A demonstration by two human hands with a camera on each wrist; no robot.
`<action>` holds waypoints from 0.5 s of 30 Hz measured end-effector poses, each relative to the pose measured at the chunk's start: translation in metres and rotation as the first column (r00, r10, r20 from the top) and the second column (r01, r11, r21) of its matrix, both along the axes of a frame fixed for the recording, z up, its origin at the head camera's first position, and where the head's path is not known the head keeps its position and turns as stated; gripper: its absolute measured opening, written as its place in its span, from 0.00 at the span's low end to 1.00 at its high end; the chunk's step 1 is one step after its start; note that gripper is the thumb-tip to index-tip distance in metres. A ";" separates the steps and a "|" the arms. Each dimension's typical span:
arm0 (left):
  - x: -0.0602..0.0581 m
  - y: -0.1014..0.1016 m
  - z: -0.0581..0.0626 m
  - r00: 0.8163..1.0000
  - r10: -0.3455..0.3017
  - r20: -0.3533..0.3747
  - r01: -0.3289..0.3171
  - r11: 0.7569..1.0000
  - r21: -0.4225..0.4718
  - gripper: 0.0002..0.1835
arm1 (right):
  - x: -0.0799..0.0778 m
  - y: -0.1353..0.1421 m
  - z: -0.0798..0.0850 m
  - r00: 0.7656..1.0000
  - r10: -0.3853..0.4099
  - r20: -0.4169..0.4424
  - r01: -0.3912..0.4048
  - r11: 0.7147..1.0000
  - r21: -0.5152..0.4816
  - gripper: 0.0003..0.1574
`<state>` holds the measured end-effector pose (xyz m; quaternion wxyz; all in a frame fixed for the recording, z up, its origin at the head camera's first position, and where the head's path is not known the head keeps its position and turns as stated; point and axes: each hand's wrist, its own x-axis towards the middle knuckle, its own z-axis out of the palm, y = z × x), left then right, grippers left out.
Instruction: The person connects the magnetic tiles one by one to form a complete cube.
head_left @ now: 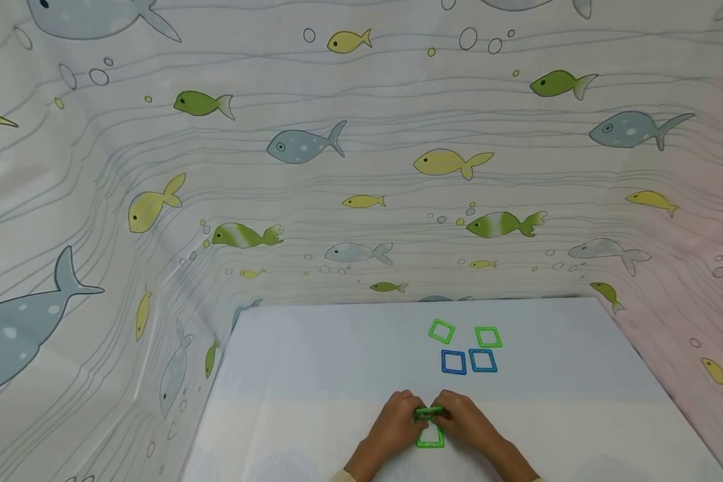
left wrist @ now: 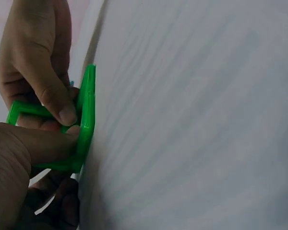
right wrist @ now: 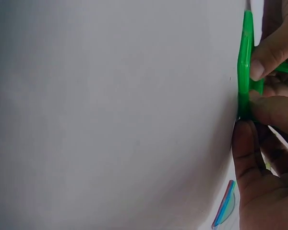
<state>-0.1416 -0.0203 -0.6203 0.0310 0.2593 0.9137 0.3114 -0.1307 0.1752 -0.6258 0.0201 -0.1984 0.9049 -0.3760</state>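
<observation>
In the head view, two green square frames meet between the hands near the table's front. One green frame (head_left: 430,444) lies flat; a second green frame (head_left: 428,414) stands raised at its far edge. My left hand (head_left: 400,418) pinches the frames from the left, its thumb inside the opening in the left wrist view. From the other side my right hand (head_left: 466,422) pinches them too, with its thumb and fingers on the green edge (right wrist: 245,62) in the right wrist view. Fingers hide part of the joint.
Behind the hands lie two loose green frames (head_left: 438,339) and two blue frames (head_left: 454,372), flat on the white table (head_left: 313,355). A fish-patterned curtain (head_left: 361,227) surrounds the table at the back and sides.
</observation>
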 end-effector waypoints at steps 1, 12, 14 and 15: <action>0.000 0.001 -0.001 1.000 -0.005 -0.002 0.005 1.000 0.002 0.08 | 0.000 0.000 0.000 1.000 0.004 0.000 -0.004 1.000 0.002 0.10; 0.002 0.006 -0.005 0.996 0.039 -0.077 -0.036 0.999 0.041 0.06 | 0.002 -0.001 0.000 1.000 -0.023 0.018 0.023 1.000 -0.018 0.10; 0.002 0.006 -0.007 0.995 0.058 -0.084 -0.055 0.998 0.045 0.06 | 0.002 0.001 0.000 0.999 -0.030 0.041 0.031 0.999 -0.021 0.10; 0.002 0.007 -0.008 0.994 0.070 -0.082 -0.066 0.997 0.048 0.07 | 0.002 0.003 0.000 0.998 -0.030 0.055 0.032 0.999 -0.029 0.10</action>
